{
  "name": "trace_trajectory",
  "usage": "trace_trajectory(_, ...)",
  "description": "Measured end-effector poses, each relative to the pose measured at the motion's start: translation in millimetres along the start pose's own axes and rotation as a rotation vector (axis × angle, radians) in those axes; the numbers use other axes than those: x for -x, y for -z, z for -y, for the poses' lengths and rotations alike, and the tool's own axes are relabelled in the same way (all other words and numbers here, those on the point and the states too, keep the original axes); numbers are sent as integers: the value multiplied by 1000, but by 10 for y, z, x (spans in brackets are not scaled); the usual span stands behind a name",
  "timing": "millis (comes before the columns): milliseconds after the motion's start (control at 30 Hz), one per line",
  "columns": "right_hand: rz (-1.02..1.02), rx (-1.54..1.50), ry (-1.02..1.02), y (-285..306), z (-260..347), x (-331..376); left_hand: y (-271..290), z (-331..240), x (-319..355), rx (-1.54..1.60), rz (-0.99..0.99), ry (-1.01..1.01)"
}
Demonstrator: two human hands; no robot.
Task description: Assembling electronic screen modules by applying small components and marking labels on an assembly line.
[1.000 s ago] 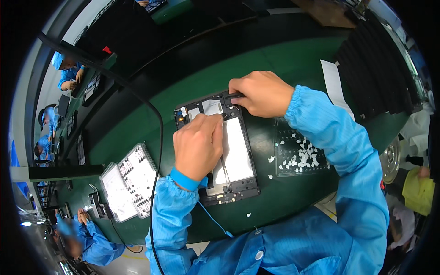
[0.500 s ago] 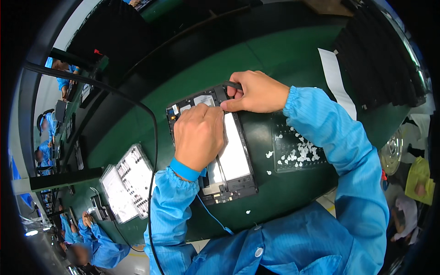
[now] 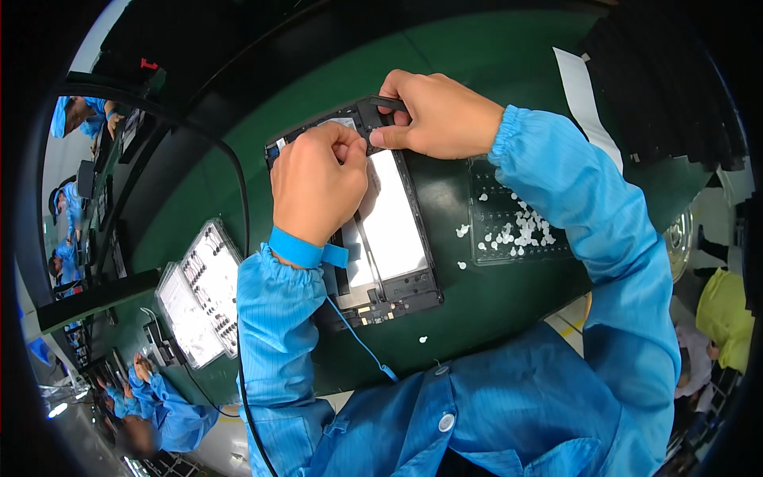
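Note:
An opened tablet-like device [image 3: 393,203] lies on the green bench, its dark frame and bright silvery panel showing. A narrow dark double line [image 3: 370,258] runs down beside the panel. Over the upper left part is my left hand [image 3: 318,183], fingers curled into a pinch; whatever is between the fingertips is hidden. It wears a blue wrist strap [image 3: 296,248] with a thin cord. My right hand [image 3: 445,118], at the device's top right corner, grips a slim black tool [image 3: 388,103], mostly covered by the fingers. Its thumb rests near the frame edge.
Right of the device, a clear tray [image 3: 482,250] holds many small white pieces [image 3: 528,230], with a few loose ones beside it. An open clear case [image 3: 211,270] with small dark parts stands left. A black cable [image 3: 241,179] hangs there. White paper [image 3: 584,99] lies far right.
My left hand has drawn back slightly to the left, its fingers now curled and raised off the frame. My right hand keeps its grip at the corner. The whole view has shifted a little.

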State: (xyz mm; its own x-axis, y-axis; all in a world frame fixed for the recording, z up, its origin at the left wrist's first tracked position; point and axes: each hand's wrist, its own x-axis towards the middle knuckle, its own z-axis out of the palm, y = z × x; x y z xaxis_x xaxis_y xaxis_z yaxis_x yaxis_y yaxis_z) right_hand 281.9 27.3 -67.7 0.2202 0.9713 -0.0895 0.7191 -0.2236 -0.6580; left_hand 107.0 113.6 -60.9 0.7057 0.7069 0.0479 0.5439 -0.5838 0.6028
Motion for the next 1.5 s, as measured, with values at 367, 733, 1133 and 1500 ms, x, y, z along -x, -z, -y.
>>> trace_trajectory(367, 91, 143, -56, 137, 224, -86, -3, -42, 38, -43, -43, 18)
trace_trajectory(733, -222, -120, -22, -342, 148, 1117, 273, 403, 1442, 114, -343, 56)
trace_trajectory(1133, -356, -499, -110, -695, 558, 1338, 198, 33, 1613, 428, -289, 174)
trace_trajectory(1500, -161, -1181, -222, 247, -94, -64, 297, 47, 1382, 774, -402, -1)
